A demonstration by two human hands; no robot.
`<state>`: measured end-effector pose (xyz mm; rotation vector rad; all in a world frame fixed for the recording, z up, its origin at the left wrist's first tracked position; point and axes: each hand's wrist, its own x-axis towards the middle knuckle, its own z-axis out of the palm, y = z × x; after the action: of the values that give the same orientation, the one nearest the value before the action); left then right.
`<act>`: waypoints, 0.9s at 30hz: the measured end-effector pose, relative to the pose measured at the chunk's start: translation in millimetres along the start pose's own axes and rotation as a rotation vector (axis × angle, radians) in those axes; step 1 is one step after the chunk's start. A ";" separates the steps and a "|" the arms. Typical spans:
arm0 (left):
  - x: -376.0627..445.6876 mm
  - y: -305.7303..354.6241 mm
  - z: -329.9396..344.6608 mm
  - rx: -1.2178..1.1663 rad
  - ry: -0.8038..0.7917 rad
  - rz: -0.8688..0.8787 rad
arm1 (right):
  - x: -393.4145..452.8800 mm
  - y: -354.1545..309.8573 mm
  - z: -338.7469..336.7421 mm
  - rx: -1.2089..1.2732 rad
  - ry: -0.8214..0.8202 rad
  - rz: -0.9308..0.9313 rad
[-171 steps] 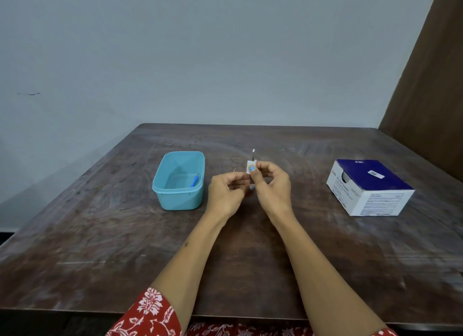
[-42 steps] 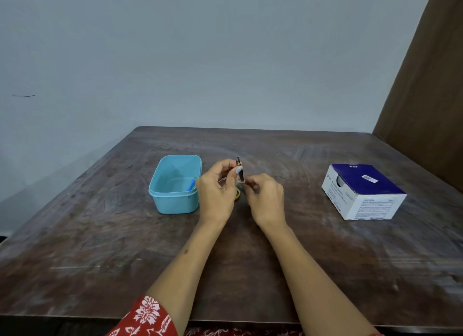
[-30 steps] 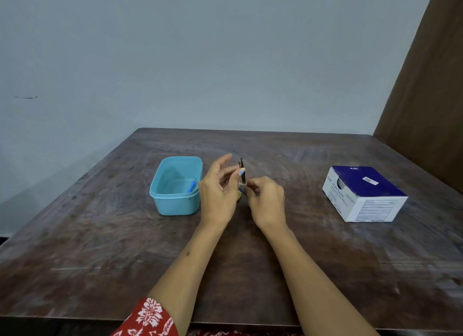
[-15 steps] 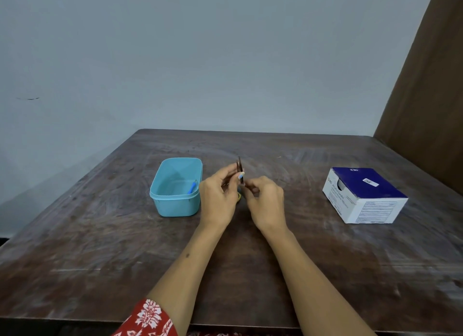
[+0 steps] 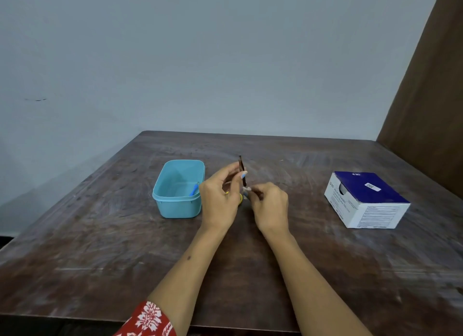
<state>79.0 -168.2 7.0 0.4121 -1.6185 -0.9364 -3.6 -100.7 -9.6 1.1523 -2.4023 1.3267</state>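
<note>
Just right of the frame's centre, the left hand (image 5: 218, 198) pinches a slender dark rod (image 5: 242, 171) between thumb and forefinger. Its other fingers are loosely curled. The rod stands nearly upright, its long axis running up and down the picture, with the free tip above the fingers and the lower end dropping toward the right hand (image 5: 270, 205). The right hand's grip is tight, the fingertips bunched on a small white piece (image 5: 246, 191) right at the rod's foot. Whether piece and rod are joined cannot be told. A yellow bit (image 5: 240, 198) peeks out beside the left palm; what it is stays unclear.

Any pull or push to come would likely run along that upright axis, the right hand working from below and the left steadying.

The rod looks thin, stiff and matt. Left of the hands sits a smooth turquoise plastic tub (image 5: 175, 205) with rounded corners and a small blue item (image 5: 193, 190) inside. At the right stands a cardboard box (image 5: 368, 198), navy on top with white printed sides. The dark wooden worktop (image 5: 125, 248) is scuffed and streaky.
</note>
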 end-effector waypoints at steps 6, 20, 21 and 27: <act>22.0 22.4 -22.8 0.024 0.098 -0.061 | 1.8 2.0 -1.0 0.143 0.183 0.087; 88.7 10.6 -64.7 1.038 -0.352 -0.592 | 3.9 0.6 -0.5 0.211 0.169 0.166; 89.0 9.7 -62.4 1.061 -0.367 -0.593 | 4.1 0.6 -0.5 0.214 0.168 0.169; 88.1 6.5 -58.8 1.122 -0.432 -0.628 | 4.4 2.0 0.0 0.221 0.167 0.182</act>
<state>111.3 -246.8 70.7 1.6423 -2.3894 -0.4577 -8.1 -102.5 -8.8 0.8443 -2.3304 1.7079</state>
